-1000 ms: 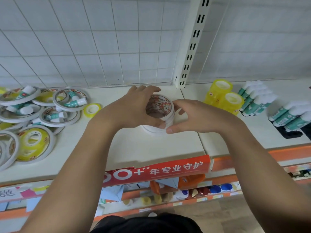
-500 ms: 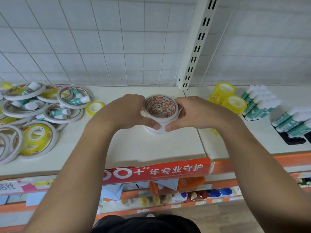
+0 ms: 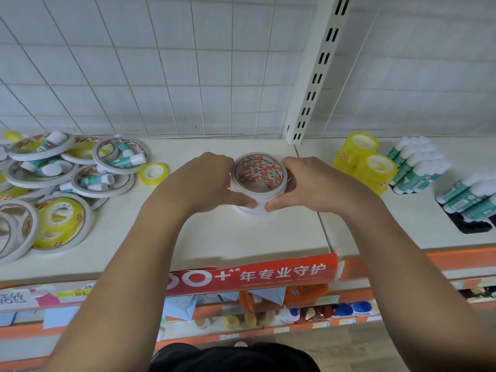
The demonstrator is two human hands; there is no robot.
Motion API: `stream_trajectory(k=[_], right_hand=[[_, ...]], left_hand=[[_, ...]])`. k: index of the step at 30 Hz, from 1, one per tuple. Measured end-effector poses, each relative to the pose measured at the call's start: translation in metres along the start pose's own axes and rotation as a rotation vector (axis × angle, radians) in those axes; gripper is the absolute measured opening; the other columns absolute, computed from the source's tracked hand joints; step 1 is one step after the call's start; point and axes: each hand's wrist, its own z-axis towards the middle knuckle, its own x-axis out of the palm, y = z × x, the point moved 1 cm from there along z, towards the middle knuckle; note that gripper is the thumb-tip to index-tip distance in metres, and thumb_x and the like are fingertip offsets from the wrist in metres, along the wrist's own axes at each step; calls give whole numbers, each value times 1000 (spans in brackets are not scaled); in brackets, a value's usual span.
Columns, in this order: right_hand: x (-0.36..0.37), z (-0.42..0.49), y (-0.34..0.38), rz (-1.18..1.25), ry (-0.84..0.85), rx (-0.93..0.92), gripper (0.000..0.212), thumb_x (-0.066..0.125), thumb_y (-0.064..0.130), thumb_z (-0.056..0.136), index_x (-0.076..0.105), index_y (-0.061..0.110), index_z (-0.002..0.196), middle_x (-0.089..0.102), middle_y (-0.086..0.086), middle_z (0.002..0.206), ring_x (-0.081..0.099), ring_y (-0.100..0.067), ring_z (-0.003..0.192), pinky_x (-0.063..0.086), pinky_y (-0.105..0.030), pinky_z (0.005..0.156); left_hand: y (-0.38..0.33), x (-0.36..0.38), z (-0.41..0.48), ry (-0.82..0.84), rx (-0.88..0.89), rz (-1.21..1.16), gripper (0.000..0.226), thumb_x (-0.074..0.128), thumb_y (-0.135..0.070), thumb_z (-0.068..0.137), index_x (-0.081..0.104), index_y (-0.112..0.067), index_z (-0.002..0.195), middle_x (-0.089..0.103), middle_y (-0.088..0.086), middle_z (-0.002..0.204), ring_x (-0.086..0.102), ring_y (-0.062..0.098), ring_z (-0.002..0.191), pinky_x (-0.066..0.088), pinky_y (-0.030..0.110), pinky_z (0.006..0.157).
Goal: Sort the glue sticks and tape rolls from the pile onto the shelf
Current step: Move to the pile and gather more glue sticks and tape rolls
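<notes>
Nearest the camera, two bare forearms reach up and forward from the bottom corners over a lower shelf (image 3: 268, 328) that holds small bottles and packets too blurred to name. Above it, a red banner strip (image 3: 255, 275) with white print runs along the front edge of the cream shelf (image 3: 241, 237). In the middle of that shelf stands a stack of white tape rolls (image 3: 259, 196), upright and resting on the shelf, its printed red-and-white core open to view. The left hand (image 3: 206, 183) and the right hand (image 3: 314, 189) both grasp this stack. Each curls round its own side, with the thumbs pressed on the near wall close together and the fingers wrapped toward the far side. To the left lies the pile (image 3: 53, 183), a jumble of wide white tape rings, yellow tape rolls and green-and-white glue sticks lying across them. One small yellow roll (image 3: 153, 173) lies loose just beside it. To the right, past the seam in the shelf, yellow tape rolls (image 3: 365, 162) stand stacked, and rows of sorted glue sticks (image 3: 418, 165) lie just beside them. More sticks lie on a black tray (image 3: 469, 226) at the edge of the frame. Behind everything rises a white wire grid panel (image 3: 161, 76) and a slotted upright (image 3: 319, 71).
</notes>
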Motion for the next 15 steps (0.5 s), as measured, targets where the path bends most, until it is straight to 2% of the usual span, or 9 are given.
stream_trajectory(k=[2, 5, 7, 9, 12, 15], right_hand=[[3, -3, -2, 58, -18, 11, 64, 85, 59, 56, 59, 28, 104, 65, 12, 93, 65, -8, 82, 57, -37, 72], [11, -11, -3, 146, -63, 21, 65, 85, 58, 57, 59, 30, 110, 65, 17, 95, 65, -3, 83, 57, -30, 72], [20, -16, -3, 111, -78, 41, 68, 85, 59, 58, 59, 26, 112, 63, 17, 98, 60, 0, 83, 54, -27, 73], [28, -25, -2, 19, -112, 87, 64, 82, 59, 64, 59, 19, 108, 63, 9, 97, 58, -4, 82, 52, -28, 72], [37, -47, 4, -140, -186, 159, 56, 72, 59, 77, 63, 10, 102, 66, -3, 89, 63, -21, 80, 54, -41, 72], [45, -66, 28, -198, -163, 109, 39, 64, 59, 84, 67, 22, 97, 67, 6, 86, 62, -15, 77, 54, -35, 69]], left_hand=[[2, 4, -3, -32, -1, -46, 63, 79, -63, 60, 64, -24, 107, 65, -11, 89, 60, 7, 80, 48, 24, 67], [3, 12, -10, -58, -31, -169, 68, 81, -59, 60, 61, -22, 113, 63, -12, 93, 60, 9, 83, 52, 33, 74], [4, 15, -14, -51, -58, -219, 75, 83, -58, 58, 58, -21, 119, 62, -13, 98, 61, 9, 83, 54, 37, 76], [7, 17, -19, -45, -100, -220, 80, 84, -56, 58, 55, -20, 124, 61, -12, 101, 63, 11, 83, 55, 36, 74], [21, 17, -30, -57, -149, -110, 60, 79, -54, 68, 58, -24, 116, 64, -8, 101, 62, 13, 87, 52, 34, 75], [32, 14, -46, -51, -140, 71, 41, 68, -55, 79, 60, -28, 109, 62, -7, 104, 59, 14, 91, 51, 36, 79]])
